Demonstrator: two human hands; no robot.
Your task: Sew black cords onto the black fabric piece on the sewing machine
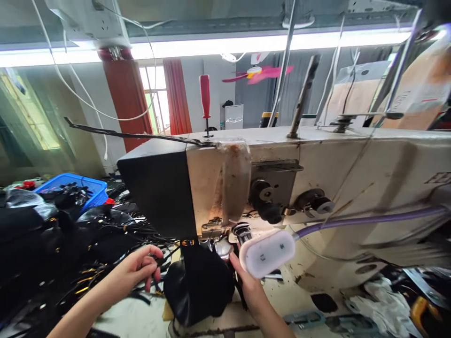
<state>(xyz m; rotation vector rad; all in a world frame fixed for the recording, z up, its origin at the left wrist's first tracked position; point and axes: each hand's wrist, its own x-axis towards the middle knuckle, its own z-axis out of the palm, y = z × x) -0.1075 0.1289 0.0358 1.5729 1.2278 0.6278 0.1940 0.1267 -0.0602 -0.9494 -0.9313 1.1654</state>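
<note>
The black leather piece (pixel 200 286) is lying beneath the needle end of the sewing machine (pixel 211 183), above the tabletop (pixel 120 317). From the left hand (pixel 141 268), it is sitting at three o'clock, just beside the fingers. That hand is curling its fingers near a thin dark strap; whether it is gripping, I cannot tell. From the right hand (pixel 249 284), the piece is sitting at nine o'clock. The white lamp (pixel 269 253) is partly hiding that hand, so its grip is not showing clearly.
</note>
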